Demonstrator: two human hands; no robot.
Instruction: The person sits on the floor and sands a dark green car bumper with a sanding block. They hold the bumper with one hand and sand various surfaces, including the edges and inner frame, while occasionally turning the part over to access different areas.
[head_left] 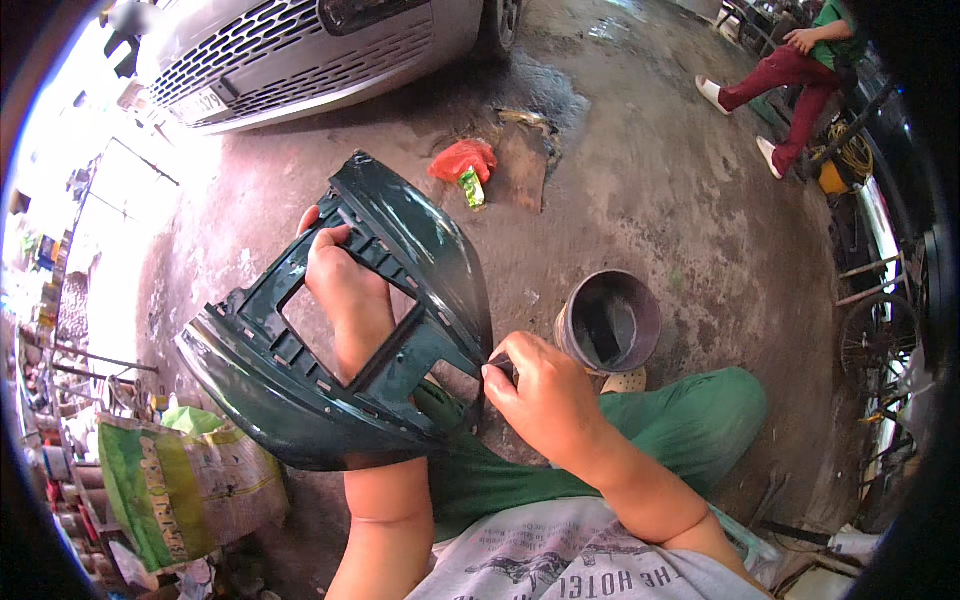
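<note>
A glossy dark green plastic body panel (440, 235), like a motorcycle's rear cowl, is held up over my lap. It has two curved sides and a square opening in the middle. My left hand (348, 290) reaches up through that opening, its fingers wrapped round the frame at the far side. Close to the panel's right lower edge, my right hand (548, 395) is closed in a pinch. A small dark bit shows at its fingertips; I cannot tell whether it is a separate piece or the panel's edge.
A bucket (653, 325) with a dark thing inside stands right of the panel. Beyond lie a red plastic bag (462, 158), a green packet (471, 187) and a flat brown board (522, 170). A parked car (330, 75) is ahead, a sack (190, 490) at left, a seated person (790, 85) far right.
</note>
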